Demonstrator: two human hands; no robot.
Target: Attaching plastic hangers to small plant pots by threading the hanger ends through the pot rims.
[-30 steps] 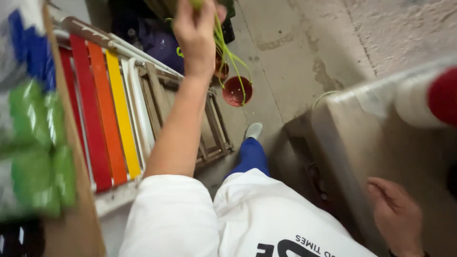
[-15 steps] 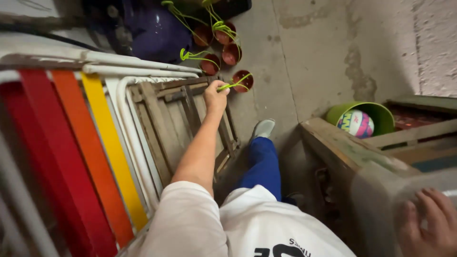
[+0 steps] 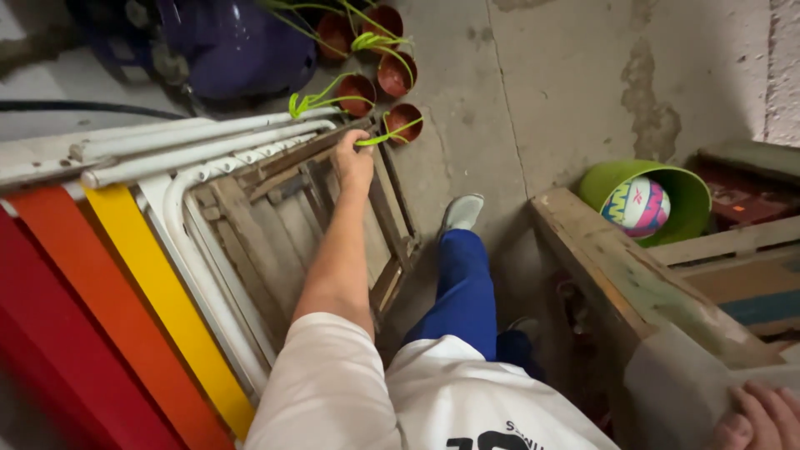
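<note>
The left hand (image 3: 354, 162) reaches far out, its grip pinching a green stem (image 3: 385, 133) that trails from a small brown pot (image 3: 406, 122) on the concrete floor (image 3: 550, 92). Three more brown pots sit just beyond it, beside a dark purple container (image 3: 242, 46). Under the arm lean a wooden frame (image 3: 275, 225) and white tubes with red, orange and yellow slats. At the near right, the right hand (image 3: 762, 417) rests on a worn wooden crate (image 3: 617, 275); whether its grip is spread or pressed together cannot be told. A green bucket (image 3: 687, 196) holds a coloured ball (image 3: 635, 207).

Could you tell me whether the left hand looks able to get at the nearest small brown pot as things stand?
Probably yes: the left hand is beside the brown pot, with nothing between them.
</note>
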